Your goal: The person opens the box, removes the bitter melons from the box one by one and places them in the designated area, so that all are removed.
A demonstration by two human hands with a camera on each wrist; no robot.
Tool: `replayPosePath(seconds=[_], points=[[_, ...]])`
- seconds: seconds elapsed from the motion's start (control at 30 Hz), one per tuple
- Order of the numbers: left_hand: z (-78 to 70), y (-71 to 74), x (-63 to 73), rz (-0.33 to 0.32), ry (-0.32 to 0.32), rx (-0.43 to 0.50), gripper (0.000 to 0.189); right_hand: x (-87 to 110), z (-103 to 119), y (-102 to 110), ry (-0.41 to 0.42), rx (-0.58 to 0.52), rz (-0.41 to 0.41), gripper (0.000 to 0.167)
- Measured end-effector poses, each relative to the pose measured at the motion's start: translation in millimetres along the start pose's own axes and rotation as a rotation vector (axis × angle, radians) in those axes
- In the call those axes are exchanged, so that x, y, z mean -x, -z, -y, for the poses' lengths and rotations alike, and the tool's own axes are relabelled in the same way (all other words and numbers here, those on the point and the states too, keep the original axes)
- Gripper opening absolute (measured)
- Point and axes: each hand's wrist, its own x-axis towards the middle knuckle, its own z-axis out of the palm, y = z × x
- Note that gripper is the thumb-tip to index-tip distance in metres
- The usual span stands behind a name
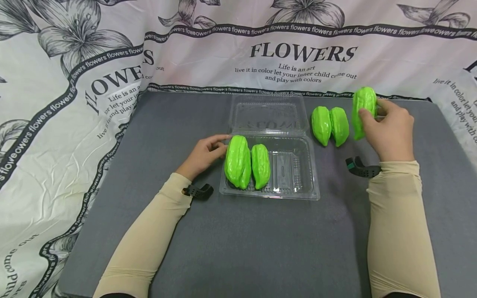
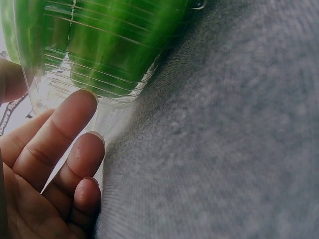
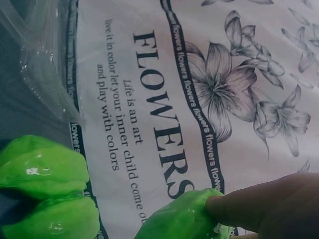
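Note:
My right hand (image 1: 391,128) holds a bright green ridged starfruit (image 1: 364,109) between thumb and fingers, at the far right of the table; the right wrist view shows the fruit's end (image 3: 182,216) by a fingertip. My left hand (image 1: 205,155) is at the left side of a clear plastic container (image 1: 307,194), fingertips touching its wall, fingers relaxed. In the container's left half lie a large green starfruit (image 1: 235,159) and a narrower one (image 1: 261,165), side by side. Through the wall in the left wrist view, green fruit (image 2: 109,45) shows above my fingertips (image 2: 84,102).
Behind the container its clear lid (image 1: 267,114) lies folded open. Between the container and my right hand, two more starfruit, one left (image 1: 321,124) and one right (image 1: 339,126), lie together on the grey table (image 1: 261,248). A flower-printed cloth (image 1: 193,62) hangs behind the table.

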Motion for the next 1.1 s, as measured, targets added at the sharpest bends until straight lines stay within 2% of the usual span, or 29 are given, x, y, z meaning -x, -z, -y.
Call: replayPosePath(seconds=[0.23,0.57,0.8,1.1], points=[[0.9,0.7,-0.2,-0.003,-0.012,0.003,0.043,-7.2,-14.1,-4.6,-0.053,-0.007,0.01,0.068],[3.8,1.0,1.1,0.001,-0.005,0.017,0.043,-15.9,-34.8,-18.2,-0.041,0.032,-0.008,0.066],[3.6,1.2,0.7,-0.002,-0.013,0.008,0.043,-18.8,-44.1,-25.0,-0.074,0.038,0.024,0.066],[0.2,1.0,0.0,0.001,-0.001,-0.007,0.043,-20.7,-54.9,-31.5,-0.077,0.035,0.045,0.066]])
